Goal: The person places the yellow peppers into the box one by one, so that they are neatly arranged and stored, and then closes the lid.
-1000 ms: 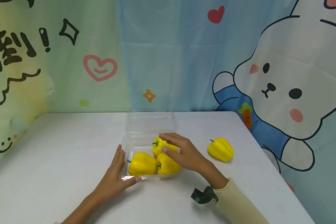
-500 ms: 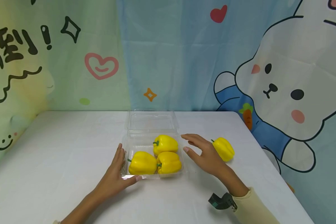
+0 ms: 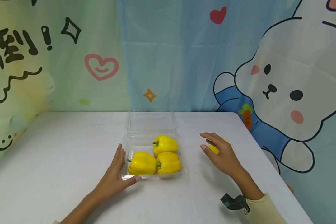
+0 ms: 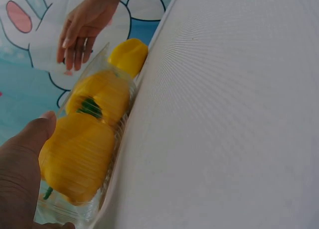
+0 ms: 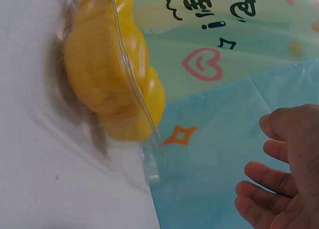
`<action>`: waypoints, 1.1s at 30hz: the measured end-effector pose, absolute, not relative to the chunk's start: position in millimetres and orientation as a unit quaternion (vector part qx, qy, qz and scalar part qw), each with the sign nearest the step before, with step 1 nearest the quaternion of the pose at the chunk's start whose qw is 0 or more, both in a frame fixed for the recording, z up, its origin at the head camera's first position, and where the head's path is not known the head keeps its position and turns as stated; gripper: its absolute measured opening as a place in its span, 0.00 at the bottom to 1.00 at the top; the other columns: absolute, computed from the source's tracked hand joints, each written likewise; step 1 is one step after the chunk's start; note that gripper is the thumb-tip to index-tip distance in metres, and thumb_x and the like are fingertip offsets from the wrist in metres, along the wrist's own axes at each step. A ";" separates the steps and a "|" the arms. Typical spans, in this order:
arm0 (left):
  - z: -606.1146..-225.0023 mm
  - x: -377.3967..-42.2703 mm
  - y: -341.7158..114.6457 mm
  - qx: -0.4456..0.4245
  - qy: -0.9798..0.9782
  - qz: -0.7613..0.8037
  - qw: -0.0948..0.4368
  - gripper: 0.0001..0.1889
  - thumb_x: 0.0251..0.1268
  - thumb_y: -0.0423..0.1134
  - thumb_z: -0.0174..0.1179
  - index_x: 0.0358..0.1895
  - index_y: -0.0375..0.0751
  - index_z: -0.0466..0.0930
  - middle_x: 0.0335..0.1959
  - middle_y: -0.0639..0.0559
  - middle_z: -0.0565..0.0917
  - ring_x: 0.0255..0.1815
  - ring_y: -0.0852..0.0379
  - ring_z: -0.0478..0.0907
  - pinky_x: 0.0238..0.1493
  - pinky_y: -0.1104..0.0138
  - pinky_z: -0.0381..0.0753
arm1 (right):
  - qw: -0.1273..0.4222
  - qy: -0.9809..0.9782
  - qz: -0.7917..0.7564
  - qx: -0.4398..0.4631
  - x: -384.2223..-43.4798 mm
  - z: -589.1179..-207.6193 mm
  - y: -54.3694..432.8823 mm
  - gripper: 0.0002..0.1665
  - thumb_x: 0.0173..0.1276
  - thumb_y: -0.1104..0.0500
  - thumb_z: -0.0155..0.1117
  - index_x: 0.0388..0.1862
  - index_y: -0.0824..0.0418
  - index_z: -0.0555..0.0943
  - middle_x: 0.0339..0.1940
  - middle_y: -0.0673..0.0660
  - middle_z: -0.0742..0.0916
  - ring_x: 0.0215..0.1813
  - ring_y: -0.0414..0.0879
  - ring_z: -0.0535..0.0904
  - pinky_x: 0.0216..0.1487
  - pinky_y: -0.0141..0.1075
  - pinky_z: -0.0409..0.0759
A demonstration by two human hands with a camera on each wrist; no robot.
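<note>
A clear plastic clamshell box [image 3: 138, 147] lies on the table with its lid folded back. Inside it are three yellow bell peppers: front left [image 3: 142, 163], front right [image 3: 169, 163] and back right [image 3: 165, 145]. My left hand [image 3: 112, 175] rests along the box's left side, fingers straight, thumb at the front edge. A fourth bell pepper [image 3: 214, 149] lies on the table right of the box, mostly hidden behind my right hand [image 3: 224, 157]. That hand holds nothing; its fingers are relaxed and spread apart in the right wrist view, with the box beyond them.
The white table [image 3: 64, 149] runs back to a printed cloth backdrop [image 3: 162, 56]. Its right edge slants close past the loose pepper. A dark wrist device [image 3: 235, 203] sits at my right cuff.
My right hand has left the peppers in the box and moved right until it overlaps the loose pepper in the head view. The left hand and the box have stayed put.
</note>
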State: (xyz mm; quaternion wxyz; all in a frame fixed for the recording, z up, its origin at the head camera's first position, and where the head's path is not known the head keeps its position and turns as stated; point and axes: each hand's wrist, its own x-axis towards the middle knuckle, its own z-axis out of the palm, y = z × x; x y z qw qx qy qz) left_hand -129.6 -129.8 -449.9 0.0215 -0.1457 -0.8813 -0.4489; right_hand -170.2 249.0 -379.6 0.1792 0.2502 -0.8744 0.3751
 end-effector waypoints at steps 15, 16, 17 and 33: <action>-449.7 -129.8 -130.1 -0.147 -0.879 -0.453 0.021 0.63 0.50 0.62 0.71 0.76 0.30 0.39 0.79 0.50 0.32 0.77 0.41 0.39 0.69 0.42 0.51 | 0.208 -0.886 0.373 0.182 -188.4 -394.6 291.9 0.30 0.65 0.64 0.68 0.67 0.61 0.74 0.65 0.61 0.76 0.66 0.58 0.69 0.67 0.43 0.67; -449.6 -129.8 -130.1 -0.147 -0.879 -0.453 0.020 0.63 0.50 0.62 0.71 0.76 0.30 0.39 0.79 0.50 0.32 0.77 0.41 0.38 0.69 0.42 0.51 | 0.202 -0.887 0.377 0.173 -189.9 -396.2 294.0 0.30 0.66 0.63 0.68 0.67 0.60 0.73 0.66 0.62 0.75 0.68 0.59 0.67 0.67 0.51 0.65; -449.5 -129.8 -130.1 -0.146 -0.879 -0.454 0.020 0.63 0.50 0.62 0.71 0.77 0.30 0.39 0.79 0.51 0.32 0.77 0.41 0.38 0.69 0.42 0.51 | 0.195 -0.890 0.379 0.163 -191.5 -398.0 296.3 0.31 0.66 0.62 0.68 0.68 0.60 0.73 0.67 0.63 0.74 0.70 0.60 0.64 0.67 0.58 0.62; -449.3 -129.2 -130.1 -0.143 -0.882 -0.449 0.019 0.63 0.50 0.63 0.70 0.76 0.30 0.40 0.79 0.53 0.31 0.77 0.42 0.39 0.69 0.43 0.51 | 0.113 -0.909 0.393 0.078 -207.6 -424.1 328.7 0.46 0.69 0.51 0.65 0.78 0.60 0.54 0.71 0.70 0.68 0.72 0.66 0.56 0.68 0.63 0.54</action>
